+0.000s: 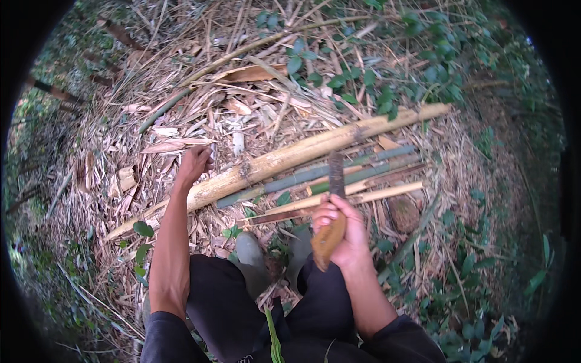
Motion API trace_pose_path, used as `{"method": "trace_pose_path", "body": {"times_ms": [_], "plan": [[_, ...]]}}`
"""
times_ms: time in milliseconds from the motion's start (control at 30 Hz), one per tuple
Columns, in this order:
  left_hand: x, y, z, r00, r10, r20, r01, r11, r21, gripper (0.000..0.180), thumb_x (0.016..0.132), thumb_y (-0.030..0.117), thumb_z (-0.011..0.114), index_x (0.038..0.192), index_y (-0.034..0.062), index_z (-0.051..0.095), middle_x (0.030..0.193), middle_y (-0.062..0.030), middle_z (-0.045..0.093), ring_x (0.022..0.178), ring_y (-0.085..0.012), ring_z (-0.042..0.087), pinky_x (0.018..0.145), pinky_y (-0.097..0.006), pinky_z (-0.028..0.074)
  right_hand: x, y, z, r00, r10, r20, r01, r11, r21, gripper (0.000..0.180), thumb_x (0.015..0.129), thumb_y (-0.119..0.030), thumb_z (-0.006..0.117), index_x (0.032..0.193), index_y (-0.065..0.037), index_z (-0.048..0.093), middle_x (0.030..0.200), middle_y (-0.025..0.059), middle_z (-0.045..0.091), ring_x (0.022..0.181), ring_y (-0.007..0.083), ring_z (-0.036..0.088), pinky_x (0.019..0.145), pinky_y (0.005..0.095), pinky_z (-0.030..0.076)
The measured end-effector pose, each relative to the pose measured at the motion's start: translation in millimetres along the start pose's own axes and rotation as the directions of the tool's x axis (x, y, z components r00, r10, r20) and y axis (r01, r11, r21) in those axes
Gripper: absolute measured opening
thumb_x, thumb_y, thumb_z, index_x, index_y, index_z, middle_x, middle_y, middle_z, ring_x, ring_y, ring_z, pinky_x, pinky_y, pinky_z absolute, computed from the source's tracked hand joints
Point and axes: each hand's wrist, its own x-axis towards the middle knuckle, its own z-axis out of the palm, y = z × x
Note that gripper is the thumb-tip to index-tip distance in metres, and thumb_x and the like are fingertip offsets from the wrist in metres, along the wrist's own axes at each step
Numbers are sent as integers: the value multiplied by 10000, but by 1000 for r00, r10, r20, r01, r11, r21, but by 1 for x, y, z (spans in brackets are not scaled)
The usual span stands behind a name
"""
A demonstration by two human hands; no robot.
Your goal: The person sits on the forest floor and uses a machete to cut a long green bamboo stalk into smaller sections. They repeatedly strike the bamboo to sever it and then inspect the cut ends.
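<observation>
In my right hand is a machete, gripped by its brown wooden handle. Its dark blade points away from me, over the cut bamboo pieces. My left hand is closed, its fingers curled in, just above the left part of a long pale yellow bamboo pole. Whether anything lies inside those fingers is hidden. A dry tan sheath lies just beyond that hand. Green bamboo lengths and split pale strips rest on the near side of the pole, under the blade.
Dry leaves and bamboo litter cover the ground. My boots stand close to the strips. A thin curved stem crosses the far side. Leafy plants grow at the far right, and a brown stone-like lump sits right of the machete.
</observation>
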Motion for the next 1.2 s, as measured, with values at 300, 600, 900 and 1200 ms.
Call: {"method": "trace_pose_path", "body": {"times_ms": [300,600,900,1200], "plan": [[-230,0,5,996,-80,-32,82,994,70,286,965,221,464,1046,-28,580,722,-80,600,594,-140,601,539,-275,504,-72,73,-34,983,-150,-107,144,988,-64,102,862,-138,630,908,-88,553,695,-41,484,588,72,478,559,260,421],[-424,78,-109,890,-427,163,402,901,164,257,948,223,493,965,-19,579,670,-91,593,546,-168,613,469,-288,485,-278,57,-37,889,-224,-399,24,894,-448,137,775,-136,698,817,-91,575,652,-14,501,520,119,507,466,305,453],[-296,104,-48,915,-214,343,-29,812,583,295,939,250,531,862,-21,621,684,-93,637,574,-155,620,532,-296,493,-341,42,-68,786,-423,-451,376,906,-195,134,785,-127,684,806,-94,556,618,-15,462,515,113,469,486,278,417],[-210,183,87,915,-24,402,-43,987,157,281,934,195,486,985,-58,598,702,-106,653,589,-169,628,556,-272,495,-275,90,-64,762,-396,-513,402,910,-105,129,818,-142,650,903,-111,558,686,-17,472,548,111,470,501,294,412]]}}
